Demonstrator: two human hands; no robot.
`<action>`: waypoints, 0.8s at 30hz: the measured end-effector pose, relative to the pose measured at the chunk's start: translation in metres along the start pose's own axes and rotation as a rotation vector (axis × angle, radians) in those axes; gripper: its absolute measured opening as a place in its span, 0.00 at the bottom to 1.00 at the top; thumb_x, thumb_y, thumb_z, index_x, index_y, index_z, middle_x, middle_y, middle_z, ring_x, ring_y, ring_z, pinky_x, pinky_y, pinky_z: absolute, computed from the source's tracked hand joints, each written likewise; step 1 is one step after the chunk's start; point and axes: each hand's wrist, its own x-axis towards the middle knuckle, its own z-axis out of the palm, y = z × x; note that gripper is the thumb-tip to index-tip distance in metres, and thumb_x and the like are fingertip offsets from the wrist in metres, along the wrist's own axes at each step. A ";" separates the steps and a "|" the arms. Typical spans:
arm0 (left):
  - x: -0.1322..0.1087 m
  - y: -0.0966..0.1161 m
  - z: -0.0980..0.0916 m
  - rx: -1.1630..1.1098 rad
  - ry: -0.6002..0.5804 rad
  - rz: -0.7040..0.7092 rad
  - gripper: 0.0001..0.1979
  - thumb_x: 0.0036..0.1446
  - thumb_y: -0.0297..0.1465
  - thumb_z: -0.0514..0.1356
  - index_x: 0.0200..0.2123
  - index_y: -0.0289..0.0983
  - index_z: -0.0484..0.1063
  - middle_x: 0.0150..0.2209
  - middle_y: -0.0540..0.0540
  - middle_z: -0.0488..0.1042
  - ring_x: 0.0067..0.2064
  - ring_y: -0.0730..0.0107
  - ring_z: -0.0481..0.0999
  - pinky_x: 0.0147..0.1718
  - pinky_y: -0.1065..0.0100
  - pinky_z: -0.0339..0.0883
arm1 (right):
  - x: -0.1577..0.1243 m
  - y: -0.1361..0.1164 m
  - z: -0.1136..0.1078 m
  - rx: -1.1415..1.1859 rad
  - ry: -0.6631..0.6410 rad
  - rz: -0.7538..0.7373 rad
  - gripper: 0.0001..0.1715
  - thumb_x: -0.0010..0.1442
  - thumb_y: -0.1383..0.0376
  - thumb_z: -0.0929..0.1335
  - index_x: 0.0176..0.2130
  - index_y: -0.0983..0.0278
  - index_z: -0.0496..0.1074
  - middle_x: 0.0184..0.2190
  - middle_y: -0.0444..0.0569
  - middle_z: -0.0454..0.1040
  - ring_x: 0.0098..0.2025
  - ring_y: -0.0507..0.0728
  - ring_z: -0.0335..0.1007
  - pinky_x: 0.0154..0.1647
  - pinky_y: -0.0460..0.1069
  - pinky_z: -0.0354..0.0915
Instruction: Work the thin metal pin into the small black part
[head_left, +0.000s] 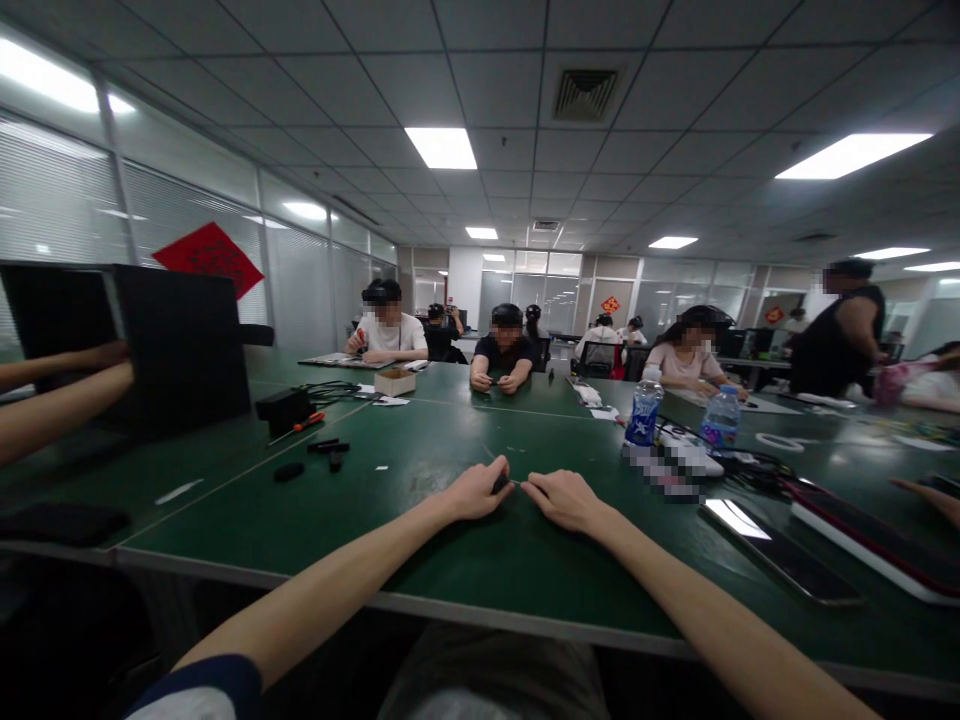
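Observation:
My left hand (478,489) is closed over the green table (420,540), with a small dark object (501,484) partly showing between thumb and fingers. What kind of object it is, I cannot make out. Close beside it, my right hand (566,499) is also closed, its fingertips pinched together toward the left hand. A thin light line seems to run between the two hands, too small to name. Left of my hands lie several small black pieces (330,448) and a flat black item (289,471).
An orange-handled screwdriver (307,422) lies by a black box (285,408) with cables. To the right are two water bottles, the nearer one (642,410) blue-labelled, and a smartphone (780,555). Across the table, a person in dark clothes (506,345) works. Another person's arms (71,400) reach in at left.

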 end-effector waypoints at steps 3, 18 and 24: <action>0.000 0.000 0.000 -0.007 -0.004 -0.007 0.15 0.60 0.43 0.48 0.43 0.39 0.60 0.30 0.47 0.70 0.31 0.66 0.71 0.29 0.70 0.57 | 0.000 0.001 0.000 -0.004 0.003 0.010 0.32 0.66 0.48 0.47 0.36 0.60 0.68 0.31 0.47 0.73 0.33 0.55 0.69 0.33 0.46 0.54; 0.001 -0.004 0.002 -0.025 0.021 0.011 0.18 0.60 0.45 0.48 0.45 0.39 0.60 0.31 0.46 0.71 0.31 0.65 0.72 0.29 0.70 0.58 | 0.001 0.000 0.000 -0.021 -0.001 0.050 0.32 0.66 0.48 0.47 0.37 0.59 0.69 0.32 0.48 0.74 0.34 0.56 0.70 0.33 0.47 0.55; 0.002 -0.003 0.000 0.033 -0.016 0.020 0.19 0.60 0.47 0.46 0.42 0.39 0.64 0.31 0.45 0.72 0.32 0.65 0.73 0.29 0.70 0.59 | 0.000 -0.001 -0.002 -0.008 -0.008 0.049 0.32 0.66 0.48 0.47 0.37 0.59 0.69 0.33 0.48 0.74 0.34 0.56 0.70 0.34 0.47 0.55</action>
